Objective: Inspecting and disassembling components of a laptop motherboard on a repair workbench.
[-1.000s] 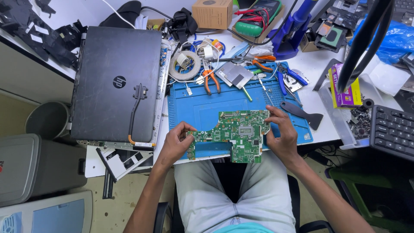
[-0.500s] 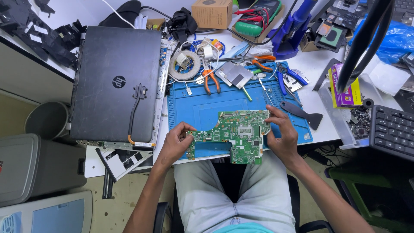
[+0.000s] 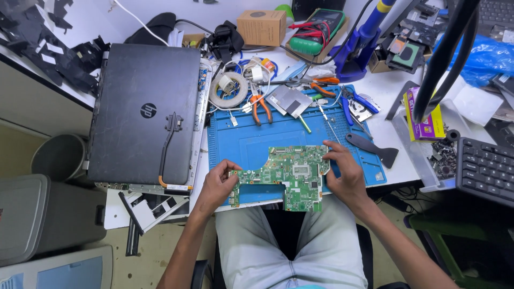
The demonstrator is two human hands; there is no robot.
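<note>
We see a green circuit board [image 3: 286,176], irregular in outline and studded with small components, lying flat, face up, over the near edge of the desk [image 3: 391,96].

A circuit board [image 3: 286,175] lies at the near edge of a work mat [image 3: 278,136] on the desk [image 3: 396,99]; a closed laptop [image 3: 144,112] lies to its left, a keyboard [image 3: 484,168] to its right.

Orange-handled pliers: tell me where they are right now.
The orange-handled pliers lie in the head view at the blue mat's far edge, left of centre, beside the tape roll and beyond the green circuit board.
</note>
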